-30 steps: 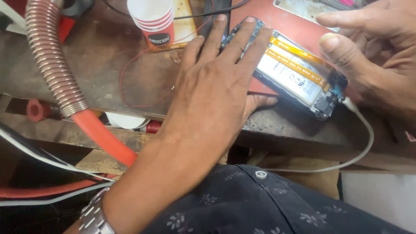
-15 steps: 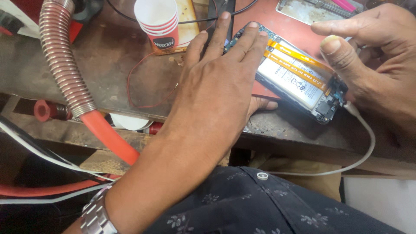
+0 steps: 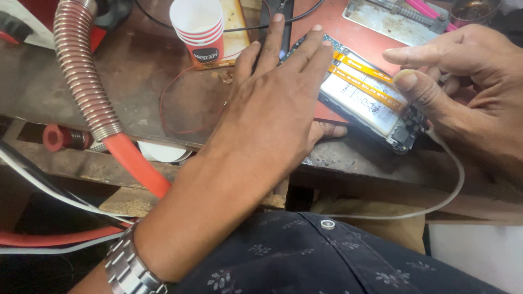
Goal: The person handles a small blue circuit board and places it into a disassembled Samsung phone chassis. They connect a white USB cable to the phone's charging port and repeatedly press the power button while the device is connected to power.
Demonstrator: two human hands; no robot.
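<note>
My left hand lies flat and wide, palm down, fingers spread and pointing toward twelve o'clock. It presses on the near end of an opened phone, whose back is off so that the pale battery and two orange ribbon strips show. The fingertips reach past the phone's far corner, and the thumb pokes out under the palm at about three o'clock, resting on the red mat beneath the phone. A metal watch sits on that wrist, down at seven o'clock in the view.

My right hand comes in from three o'clock. Its thumb and forefinger are drawn narrow, close to each other, with the thumb tip right at the phone's edge by the lower ribbon strip. I cannot tell whether something small is pinched between them. A white cable runs from the phone's corner near that hand and loops down toward five o'clock.

The phone itself lies tilted on the mat, running from about twelve toward four o'clock, on a worn workbench. At eleven o'clock from my left hand stands a stack of red-and-white paper cups, well apart from it. Further out at ten o'clock, a ribbed metal hose bends down into a red tube. A thin red wire curls on the bench between hose and hand.
</note>
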